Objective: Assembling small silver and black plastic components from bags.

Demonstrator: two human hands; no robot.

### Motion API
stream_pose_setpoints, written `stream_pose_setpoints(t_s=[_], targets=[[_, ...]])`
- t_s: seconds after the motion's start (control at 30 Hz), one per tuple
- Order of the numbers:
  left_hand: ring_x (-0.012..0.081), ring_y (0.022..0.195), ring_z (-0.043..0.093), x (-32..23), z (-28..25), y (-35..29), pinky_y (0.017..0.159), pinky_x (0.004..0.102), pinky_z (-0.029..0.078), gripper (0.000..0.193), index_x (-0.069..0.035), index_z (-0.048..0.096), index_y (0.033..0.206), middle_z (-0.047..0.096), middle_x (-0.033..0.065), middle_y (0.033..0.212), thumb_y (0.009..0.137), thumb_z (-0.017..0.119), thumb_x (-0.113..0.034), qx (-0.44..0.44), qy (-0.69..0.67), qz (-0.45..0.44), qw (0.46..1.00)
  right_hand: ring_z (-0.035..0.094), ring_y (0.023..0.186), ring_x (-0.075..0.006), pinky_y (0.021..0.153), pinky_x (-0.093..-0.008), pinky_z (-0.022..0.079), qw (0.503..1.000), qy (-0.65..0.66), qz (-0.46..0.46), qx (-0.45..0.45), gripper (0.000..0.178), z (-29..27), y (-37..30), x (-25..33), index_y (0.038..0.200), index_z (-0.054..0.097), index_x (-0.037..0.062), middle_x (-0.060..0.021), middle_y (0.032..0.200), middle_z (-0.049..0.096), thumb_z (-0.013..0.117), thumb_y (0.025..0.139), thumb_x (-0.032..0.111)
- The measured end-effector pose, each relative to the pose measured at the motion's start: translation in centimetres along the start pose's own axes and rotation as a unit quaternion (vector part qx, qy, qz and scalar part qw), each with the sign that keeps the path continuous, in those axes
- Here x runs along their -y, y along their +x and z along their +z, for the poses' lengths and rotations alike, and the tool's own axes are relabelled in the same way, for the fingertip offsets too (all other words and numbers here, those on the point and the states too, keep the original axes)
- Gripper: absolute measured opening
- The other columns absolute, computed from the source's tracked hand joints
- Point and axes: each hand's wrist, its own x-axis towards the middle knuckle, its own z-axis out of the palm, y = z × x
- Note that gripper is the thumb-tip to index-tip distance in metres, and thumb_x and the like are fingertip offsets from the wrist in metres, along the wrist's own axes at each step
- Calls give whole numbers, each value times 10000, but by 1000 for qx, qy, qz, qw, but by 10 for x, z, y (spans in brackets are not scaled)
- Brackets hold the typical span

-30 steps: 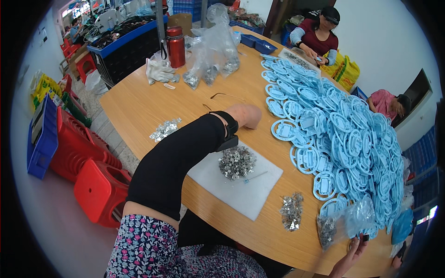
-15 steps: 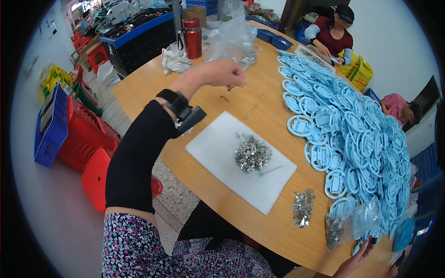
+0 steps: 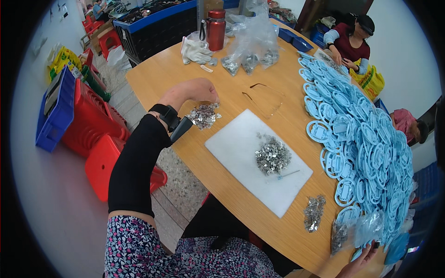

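A pale, plain wall (image 3: pixel 41 199) runs along the left, and a white wall (image 3: pixel 398 51) stands far right, beside a dark doorway (image 3: pixel 340 10). The wooden table (image 3: pixel 155 74) has a curved edge. Left of it, red plastic stools (image 3: pixel 90 116) stand on a speckled grey floor (image 3: pixel 178 187). Beyond sits a black bin (image 3: pixel 157 41) with a blue rim. Blue crates (image 3: pixel 427 180) line the right.

My left arm's (image 3: pixel 134 169) stretched out, left hand (image 3: pixel 202 90) kinda curled in; right hand (image 3: pixel 362 260) is way off to my side.
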Motion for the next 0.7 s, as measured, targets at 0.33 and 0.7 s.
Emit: stream_pose_setpoints(t_s=[0.33, 0.7], targets=[[185, 809, 636, 14, 7, 3, 756, 315, 496, 288, -46, 732, 992, 706, 76, 862, 870, 689, -304, -56, -13, -50, 997, 562, 871, -214, 762, -327, 466, 999, 29, 18, 24, 316, 1, -1, -1, 1177, 578, -31, -139, 1029, 625, 584, 993, 227], [48, 818, 518, -59, 28, -68, 735, 204, 427, 227, -22, 640, 1110, 600, -33, 931, 985, 597, -206, -176, -240, 132, 946, 397, 1361, -259, 1120, -403, 303, 992, 69, 101, -39, 707, -10, 5, -40, 1513, 204, 25, -148, 1497, 388, 606, 967, 223]])
